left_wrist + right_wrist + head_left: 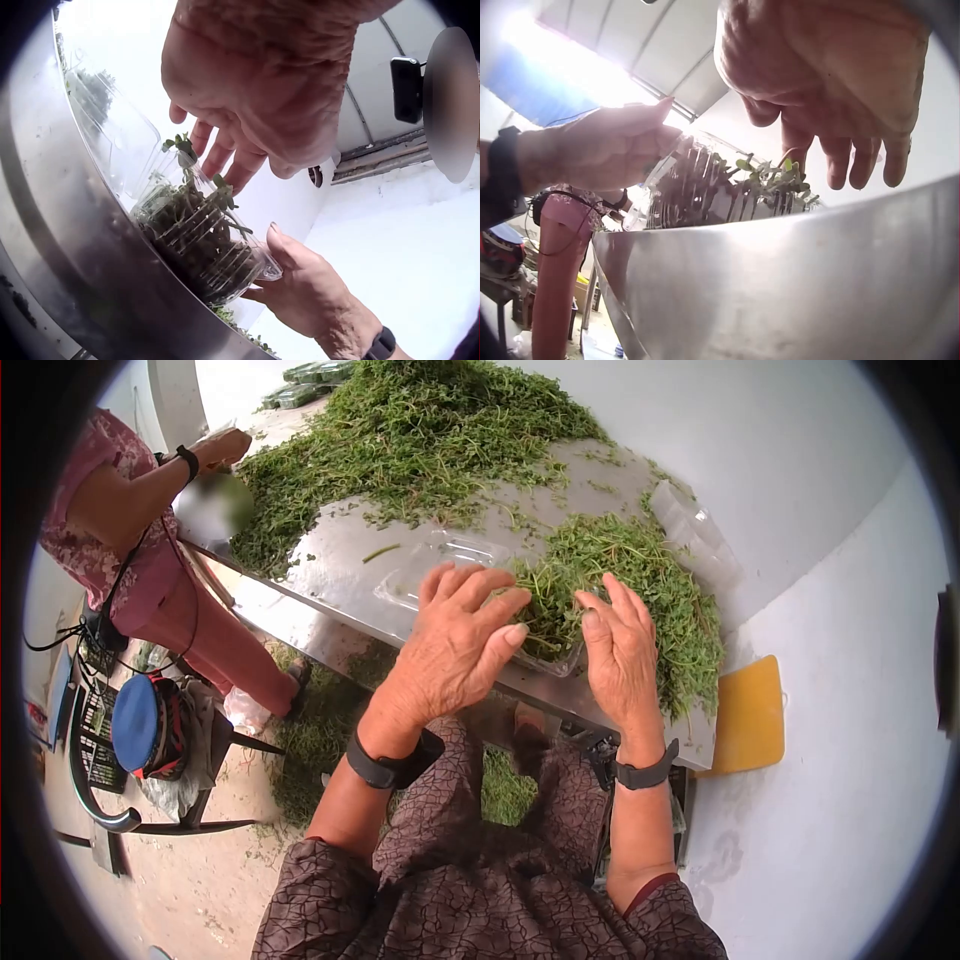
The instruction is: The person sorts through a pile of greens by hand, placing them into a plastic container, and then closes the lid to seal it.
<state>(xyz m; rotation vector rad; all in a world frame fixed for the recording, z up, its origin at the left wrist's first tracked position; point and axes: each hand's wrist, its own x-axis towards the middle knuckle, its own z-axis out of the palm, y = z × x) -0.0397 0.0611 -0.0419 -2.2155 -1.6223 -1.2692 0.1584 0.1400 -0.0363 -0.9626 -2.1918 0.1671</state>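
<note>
A clear plastic container (202, 240) filled with green sprigs stands at the metal table's near edge, its clear lid (112, 124) folded out to one side. My left hand (458, 635) is over the container's left side, fingers spread and slightly bent. On the other side, my right hand (622, 650) is held with fingers extended beside the greens. In the right wrist view sprigs (776, 180) poke above the container's rim near my right fingers. Whether either hand touches the container is hard to tell.
A large heap of greens (430, 435) covers the table's far part, with a smaller pile (660, 590) at right. Clear containers (695, 535) lie by the wall. Another person (150, 540) stands at left, near a chair (120, 818). A yellow board (752, 715) is at right.
</note>
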